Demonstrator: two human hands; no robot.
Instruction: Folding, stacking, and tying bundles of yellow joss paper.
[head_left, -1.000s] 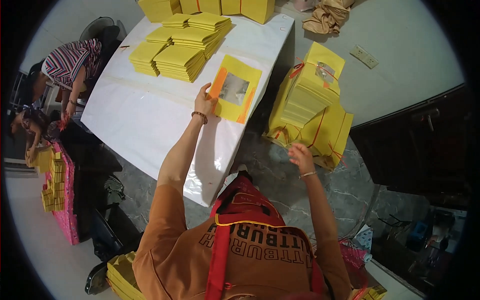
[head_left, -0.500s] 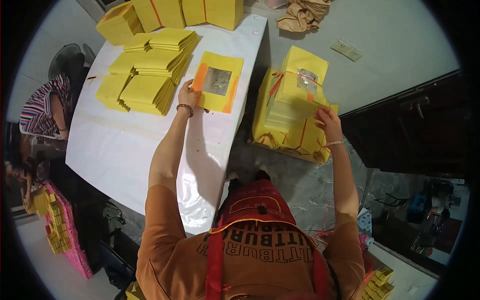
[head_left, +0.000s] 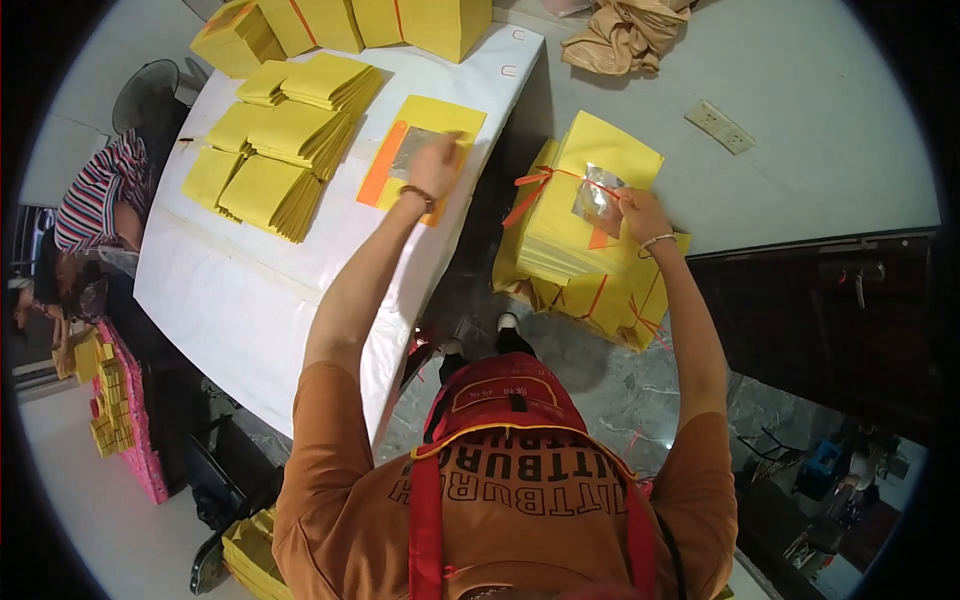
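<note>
On the white-covered table lies a yellow paper sheet with a silver foil square and orange bands. My left hand is over its right half, partly covering the foil; its fingers are blurred, so their grip is unclear. To the right stands a tall stack of yellow paper, tied with red string. Its upper face carries a crinkled silver foil square. My right hand is closed at the foil's right edge, its thumb and fingers pinching the foil; the fingertips are partly hidden.
Folded yellow paper bundles fan across the table's left, with tied yellow blocks behind. A crumpled brown wrapping lies by the wall, near a socket. Another person in a striped top is at the far left.
My left hand has moved right, from the sheet's left edge onto its right half. My right hand has gone from the stack's lower right corner up to the foil.
</note>
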